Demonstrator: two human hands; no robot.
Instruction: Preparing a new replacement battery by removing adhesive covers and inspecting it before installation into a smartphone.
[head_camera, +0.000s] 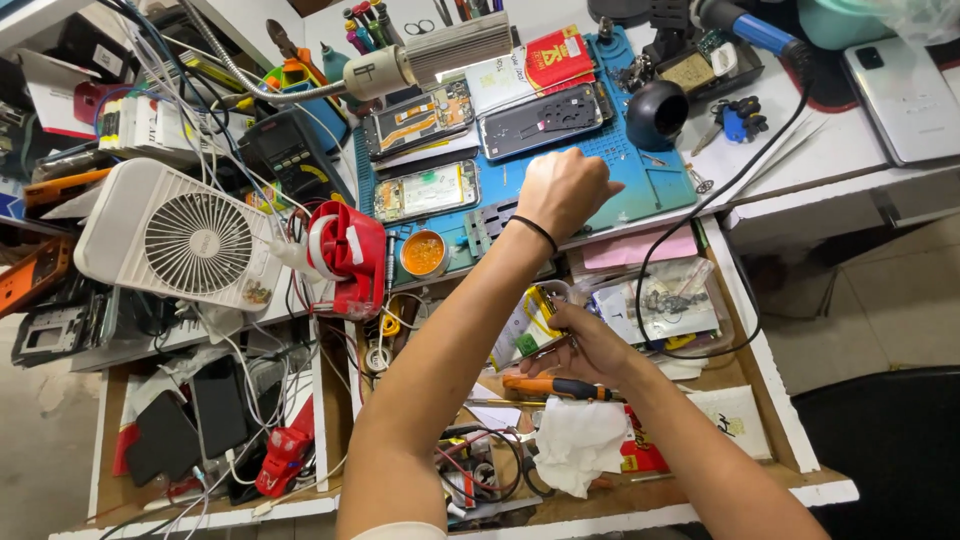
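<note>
Right hand (590, 345): fingers pinched closed on a small clear packet (552, 300) with yellow print, held just above the open drawer (770, 400), beside a green-and-white packet (520, 335). What the clear packet contains cannot be made out.

Left hand (562, 190): clenched in a loose fist, knuckles resting on the blue work mat (655, 185) at the bench edge. Whether it encloses anything cannot be told. A black band (535, 232) sits on that wrist.

Surroundings: an orange-handled screwdriver (555, 387) lies in the drawer just under the right wrist, with a crumpled white tissue (580, 445) and loose wires (480, 465) near it. On the mat, three opened phones (425, 190) lie close to the left hand; a small round tin of amber paste (424, 253) stands uncovered near the left forearm. A black cable (700, 215) hangs over the bench edge into the drawer. A white fan (185, 240) and a red tape dispenser (345, 255) stand to the left.

Risks, as judged:
- The pinch is by the fingertips only; a slip would drop the packet among the drawer clutter, where small parts would be hard to find.
- The left forearm crosses close to the uncovered tin; a sideways sweep could knock it or smear the paste.
- The hanging cable lies near the right arm's path; snagging it could drag the tool at its far end.
- The fist rests near exposed phone boards; pressure or a shift could disturb them.
</note>
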